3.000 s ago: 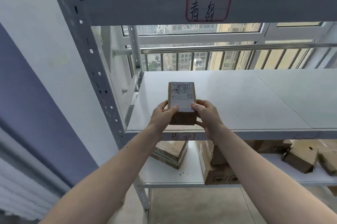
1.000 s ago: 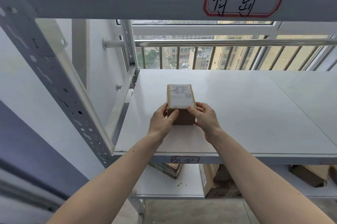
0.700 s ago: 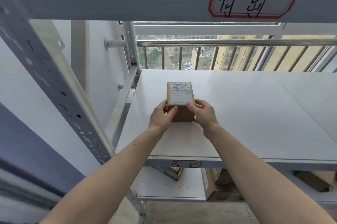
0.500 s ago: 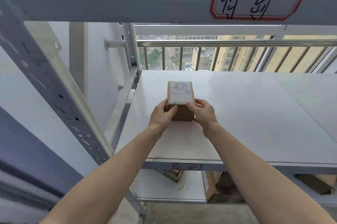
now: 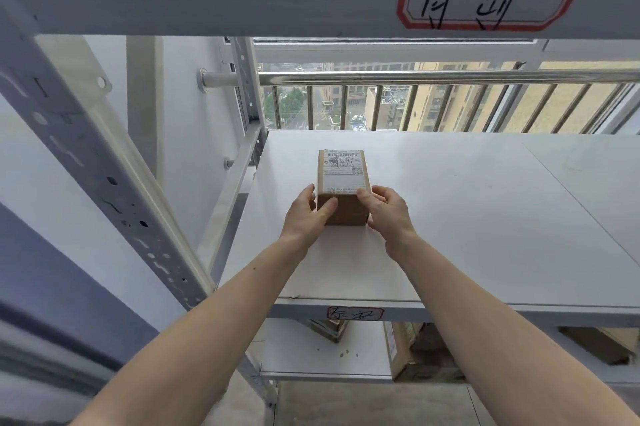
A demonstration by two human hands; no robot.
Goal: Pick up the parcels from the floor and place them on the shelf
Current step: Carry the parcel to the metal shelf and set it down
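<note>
On the white shelf board (image 5: 450, 217), left hand (image 5: 306, 214) and right hand (image 5: 389, 214) clasp the cardboard parcel (image 5: 343, 190); best released gently, flat and square.

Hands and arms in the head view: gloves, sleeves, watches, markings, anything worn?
Nothing worn that shows. The left hand and right hand are bare: no gloves, no rings visible. Both forearms are bare up to the frame's edge, with no sleeves, watch, bands or cables. The left forearm carries a few small dark spots.
</note>
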